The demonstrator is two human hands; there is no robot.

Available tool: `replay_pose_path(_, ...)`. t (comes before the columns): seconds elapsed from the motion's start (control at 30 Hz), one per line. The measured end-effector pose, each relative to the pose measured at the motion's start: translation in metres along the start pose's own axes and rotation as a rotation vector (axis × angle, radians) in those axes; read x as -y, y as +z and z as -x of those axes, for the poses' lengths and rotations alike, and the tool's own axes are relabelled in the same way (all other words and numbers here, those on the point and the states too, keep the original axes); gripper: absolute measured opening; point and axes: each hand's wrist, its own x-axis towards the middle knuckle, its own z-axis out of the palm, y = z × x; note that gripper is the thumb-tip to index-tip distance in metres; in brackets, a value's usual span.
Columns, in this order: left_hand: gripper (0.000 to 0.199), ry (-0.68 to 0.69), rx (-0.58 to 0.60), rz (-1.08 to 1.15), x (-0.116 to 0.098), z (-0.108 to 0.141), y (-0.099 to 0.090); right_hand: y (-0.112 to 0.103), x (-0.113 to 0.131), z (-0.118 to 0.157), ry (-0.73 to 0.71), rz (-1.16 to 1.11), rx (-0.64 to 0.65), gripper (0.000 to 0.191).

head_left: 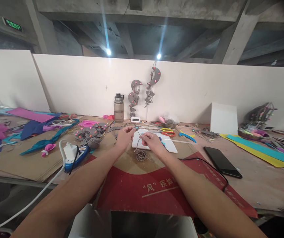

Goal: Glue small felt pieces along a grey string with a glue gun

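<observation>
My left hand [125, 138] is closed in a pinch on a small teal-and-grey piece [137, 127], too small to make out clearly. Close beside it on the right, my right hand [152, 141] pinches a grey cord [138, 142]. The cord runs down to a loose tangle [141, 155] lying on the cardboard. Both hands are over the near left part of a white board [170, 146], fingertips a short gap apart, with thin strands between them.
Yellow-handled and red-handled tools [168, 133] lie behind the right hand. A water bottle [118, 109] stands at the back. To the left are a power strip [76, 158] and grey yarn [94, 141]; a phone [222, 162] and black cable [213, 170] lie right.
</observation>
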Motion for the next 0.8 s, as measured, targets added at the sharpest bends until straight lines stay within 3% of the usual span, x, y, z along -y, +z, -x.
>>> replay_pose_path(0.1,0.023,-0.041,-0.069,0.054,0.002,-0.005,-0.004,0.001,0.001,0.0,-0.049,0.034,-0.008,0.022)
replay_pose_path(0.2,0.026,-0.07,-0.137,0.075,0.006,-0.012,-0.009,0.003,0.004,0.003,-0.046,0.024,0.061,0.022)
replay_pose_path(0.3,0.027,-0.054,-0.16,0.122,0.01,-0.02,-0.015,0.001,0.01,0.005,-0.069,0.147,0.1,0.022)
replay_pose_path(0.43,0.028,-0.043,-0.159,0.174,0.012,-0.024,-0.02,-0.022,0.023,0.002,-0.247,0.38,-0.11,0.023)
replay_pose_path(0.63,0.028,-0.063,-0.08,0.134,0.01,-0.017,-0.016,-0.072,0.032,-0.008,-0.258,0.509,-0.51,0.029)
replay_pose_path(0.8,0.028,-0.086,-0.029,0.099,0.008,-0.013,-0.011,-0.088,0.024,-0.014,-0.192,0.72,-0.545,0.027)
